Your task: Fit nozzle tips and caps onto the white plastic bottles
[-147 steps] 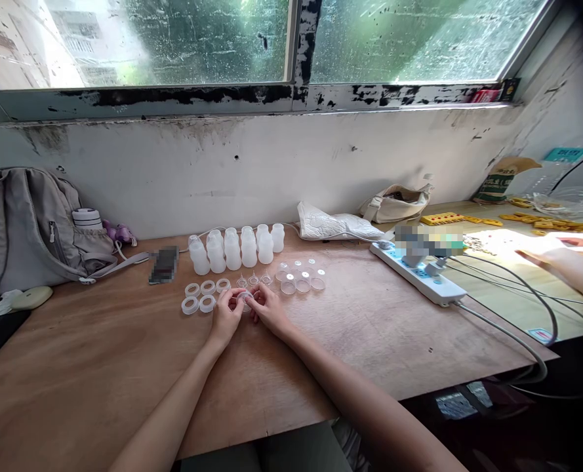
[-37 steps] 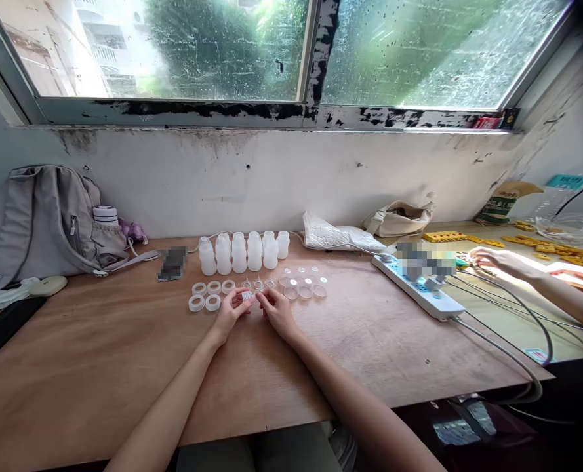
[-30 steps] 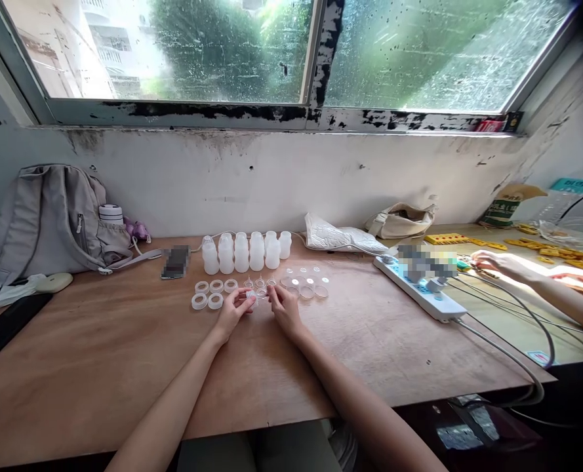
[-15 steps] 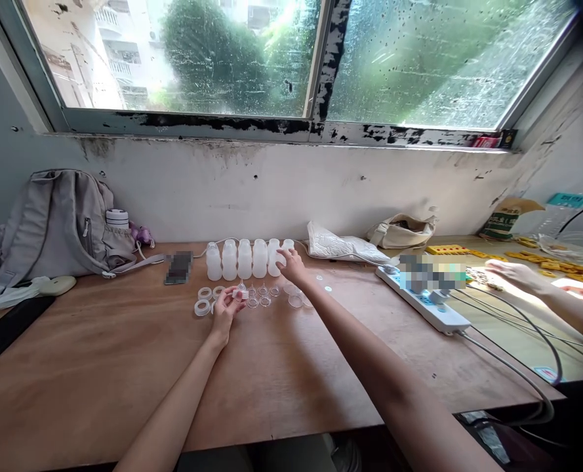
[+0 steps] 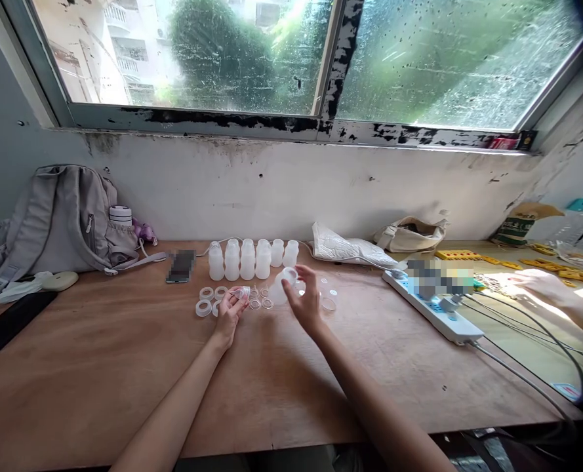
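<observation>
Head: left fingers (image 5: 234,297) pinch 1 clear part (image 5: 244,292) beside rings (image 5: 203,314), right fingers (image 5: 307,273) 1 bottle (image 5: 280,292).

head camera faces forward and down across the table (image 5: 99,367)

Daylight pours through the wide, grey-framed, spotted glass window (image 5: 222,59); below it, soft shadows cross the brown wooden tabletop (image 5: 138,373). Below its right end, glare bleaches a co-worker's bare hand (image 5: 534,283); dark blur lies beside that end.
</observation>
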A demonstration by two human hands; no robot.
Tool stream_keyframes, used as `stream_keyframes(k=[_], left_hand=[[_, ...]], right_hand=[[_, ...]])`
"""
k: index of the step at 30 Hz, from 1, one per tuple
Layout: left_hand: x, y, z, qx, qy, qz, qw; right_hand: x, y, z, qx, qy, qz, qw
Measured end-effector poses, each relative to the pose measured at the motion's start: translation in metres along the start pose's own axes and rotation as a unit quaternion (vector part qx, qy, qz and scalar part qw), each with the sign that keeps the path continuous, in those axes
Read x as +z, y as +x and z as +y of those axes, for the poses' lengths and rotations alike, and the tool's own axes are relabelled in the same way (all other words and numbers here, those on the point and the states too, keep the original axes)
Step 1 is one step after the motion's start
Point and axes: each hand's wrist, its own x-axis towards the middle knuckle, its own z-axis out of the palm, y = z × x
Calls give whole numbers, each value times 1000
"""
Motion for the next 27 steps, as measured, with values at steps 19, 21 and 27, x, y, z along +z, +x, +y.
stream_keyframes(k=[19,21,27], left_hand=[[3,0,1,2,-24,-15,1000],[1,1,1,4,-37,-7,999],[-2,1,1,-4,-16,-19,1000]], right_hand=[[29,-64,10,18,28,-259,965],[27,-63,8,3,-5,-264,965],[22,-60,4,-17,-35,-287,957]])
